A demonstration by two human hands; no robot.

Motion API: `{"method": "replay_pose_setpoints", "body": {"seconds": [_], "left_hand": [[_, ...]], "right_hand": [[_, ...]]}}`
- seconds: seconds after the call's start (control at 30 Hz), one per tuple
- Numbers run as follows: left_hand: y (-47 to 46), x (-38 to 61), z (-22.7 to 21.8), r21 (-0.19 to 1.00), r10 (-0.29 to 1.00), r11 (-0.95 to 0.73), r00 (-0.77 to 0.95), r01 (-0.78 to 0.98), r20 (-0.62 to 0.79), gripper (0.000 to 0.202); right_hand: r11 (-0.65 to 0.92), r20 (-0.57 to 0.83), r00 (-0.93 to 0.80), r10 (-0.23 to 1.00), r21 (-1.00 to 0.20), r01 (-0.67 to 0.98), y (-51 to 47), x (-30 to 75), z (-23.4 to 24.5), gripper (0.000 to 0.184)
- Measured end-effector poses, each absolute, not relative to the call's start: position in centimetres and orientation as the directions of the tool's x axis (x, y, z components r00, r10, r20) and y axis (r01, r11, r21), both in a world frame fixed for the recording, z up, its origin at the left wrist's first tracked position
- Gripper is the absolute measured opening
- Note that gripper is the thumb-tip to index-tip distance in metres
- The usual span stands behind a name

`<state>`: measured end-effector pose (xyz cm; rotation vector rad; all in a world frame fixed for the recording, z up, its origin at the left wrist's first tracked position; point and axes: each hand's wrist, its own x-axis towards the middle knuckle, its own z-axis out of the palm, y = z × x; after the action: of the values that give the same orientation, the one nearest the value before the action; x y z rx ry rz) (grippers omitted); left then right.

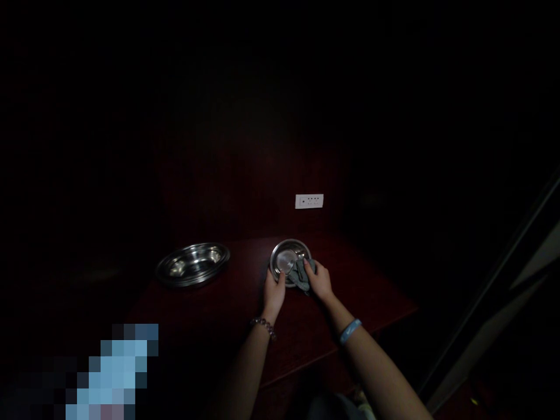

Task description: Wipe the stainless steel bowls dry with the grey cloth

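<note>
Between the fingers of the left hand and right hand: a round, shiny steel bowl was held, hollow side up; whether it touched the worktop beneath could not be told.
Left fingers: they gripped the bowl's near-left edge, thumb over the rim.
Right fingers: they were closed on a grey-green cloth, which lay against the bowl's near-right side.
Bowl's feel: it was probably light, stiff and hard to break, but slick where bare; the rim looked the surest hold, thumb inside, other fingers outside.
Cloth's feel: it looked soft and limp, best bunched.
Larger steel dish: it rested on the worktop, well apart, leftward from the left fingers.
Socket plate: it sat on the wall beyond the right fingers.
</note>
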<state>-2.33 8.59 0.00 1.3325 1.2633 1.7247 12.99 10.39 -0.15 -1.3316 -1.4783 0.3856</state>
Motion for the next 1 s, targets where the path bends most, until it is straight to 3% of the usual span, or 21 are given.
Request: {"method": "replay_pose_setpoints", "body": {"seconds": [0.27,0.77,1.0], "left_hand": [[8.32,-2.31,0.27,0.933,0.88,-0.351,-0.31,0.085,0.359,0.035],[8.68,-2.36,0.05,0.945,0.892,-0.325,-0.318,0.044,0.322,0.024],[8.94,-2.17,-0.16,0.933,0.89,-0.359,-0.295,0.017,0.348,0.031]], "right_hand": [[0.357,0.484,0.195,0.853,-0.814,0.457,10.25,12.76,0.14,0.049],[0.37,0.499,0.191,0.845,-0.805,0.464,10.0,12.71,0.42,0.049],[0.395,0.53,0.216,0.82,-0.797,0.456,9.86,12.69,0.54,0.046]]}}
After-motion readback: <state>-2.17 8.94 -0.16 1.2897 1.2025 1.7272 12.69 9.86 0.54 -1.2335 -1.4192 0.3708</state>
